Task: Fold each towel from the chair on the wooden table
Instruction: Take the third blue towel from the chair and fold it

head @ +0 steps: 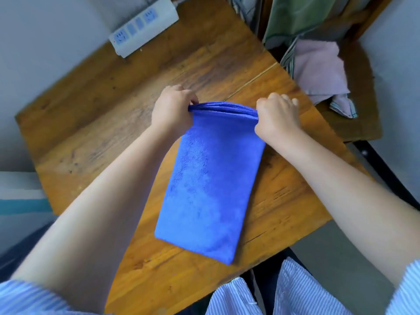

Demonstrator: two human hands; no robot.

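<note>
A blue towel (204, 187), folded into a long narrow strip, lies lengthwise on the wooden table (95, 123). Its far end is lifted off the wood. My left hand (172, 110) grips the far left corner and my right hand (277, 114) grips the far right corner, with the layered edge stretched between them. The near end of the towel rests flat close to the table's front edge. On the wooden chair (361, 114) at the right lies a pink towel (320, 71), with a green towel (295, 14) hanging over the chair back.
A white power strip (143, 26) lies at the table's far left corner. The chair stands close against the table's right side. A grey wall runs along the left. My striped shirt hangs at the bottom edge.
</note>
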